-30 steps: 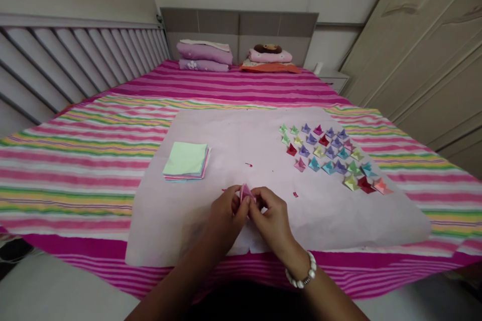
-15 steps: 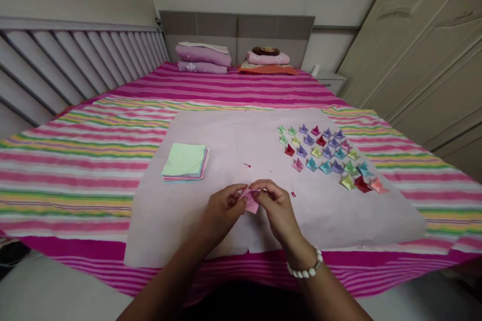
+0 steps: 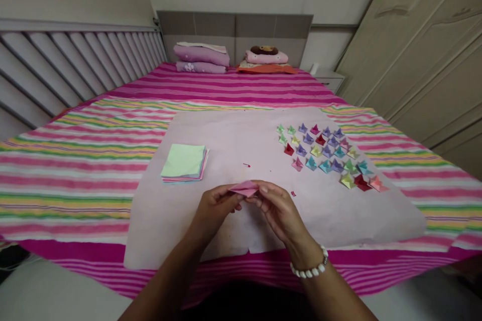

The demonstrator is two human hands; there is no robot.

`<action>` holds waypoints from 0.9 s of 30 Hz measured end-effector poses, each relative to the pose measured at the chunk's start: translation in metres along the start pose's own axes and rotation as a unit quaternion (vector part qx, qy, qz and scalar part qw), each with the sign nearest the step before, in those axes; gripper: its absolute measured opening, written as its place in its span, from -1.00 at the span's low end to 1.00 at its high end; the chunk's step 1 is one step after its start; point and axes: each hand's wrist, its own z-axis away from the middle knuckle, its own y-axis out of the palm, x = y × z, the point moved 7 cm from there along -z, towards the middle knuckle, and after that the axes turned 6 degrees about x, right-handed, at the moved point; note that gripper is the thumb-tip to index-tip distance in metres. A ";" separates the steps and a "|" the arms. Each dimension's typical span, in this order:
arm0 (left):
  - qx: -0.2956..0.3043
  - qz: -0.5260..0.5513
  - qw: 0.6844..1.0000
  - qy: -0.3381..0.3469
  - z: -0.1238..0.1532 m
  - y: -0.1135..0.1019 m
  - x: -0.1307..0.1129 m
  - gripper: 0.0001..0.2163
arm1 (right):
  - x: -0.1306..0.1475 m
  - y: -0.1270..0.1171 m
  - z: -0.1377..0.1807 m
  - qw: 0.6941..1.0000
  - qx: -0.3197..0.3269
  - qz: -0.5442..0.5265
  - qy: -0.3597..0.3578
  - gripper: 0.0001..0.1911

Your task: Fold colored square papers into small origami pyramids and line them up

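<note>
A folded piece of pink paper [image 3: 244, 188] is held between both hands, above the pale sheet [image 3: 226, 135]. My left hand [image 3: 216, 206] pinches its left end, thumb below. On the other end, my right hand [image 3: 276, 204] grips it with thumb and fingers, a white bead bracelet on that wrist. Left of the hands lies a stack of square coloured papers [image 3: 184, 161], light green on top. To the right stand several small folded paper figures [image 3: 327, 150] in loose rows, in many colours.
A tiny red-tipped item [image 3: 246, 165] and a small red scrap [image 3: 293, 193] lie on the sheet near my hands. Striped bedding [image 3: 75, 160] surrounds the sheet. Folded quilts [image 3: 201, 57] rest by the headboard [image 3: 216, 25]; a slatted rail [image 3: 94, 57] runs along the left.
The pink paper has been turned from hanging downward to lying flatter, wider and pointed at the ends. Both hands have shifted their grip to its two ends.
</note>
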 end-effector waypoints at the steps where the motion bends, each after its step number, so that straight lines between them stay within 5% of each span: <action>1: -0.015 -0.021 1.000 0.003 0.000 -0.002 -0.001 -0.86 | 0.000 0.002 0.000 1.000 0.009 0.004 -0.001 -0.75; 13: -0.010 -0.088 0.995 0.046 0.003 0.000 -0.008 -0.80 | -0.005 -0.012 0.000 0.990 -0.046 0.133 -0.016 -0.80; 16: 0.015 -0.055 0.998 0.037 0.001 0.000 -0.014 -0.68 | -0.006 -0.009 0.001 0.988 -0.038 0.148 -0.005 -0.79; 27: -0.010 -0.011 0.999 0.047 -0.007 0.006 -0.015 -0.85 | -0.023 0.003 0.003 0.991 0.020 0.127 0.035 -0.74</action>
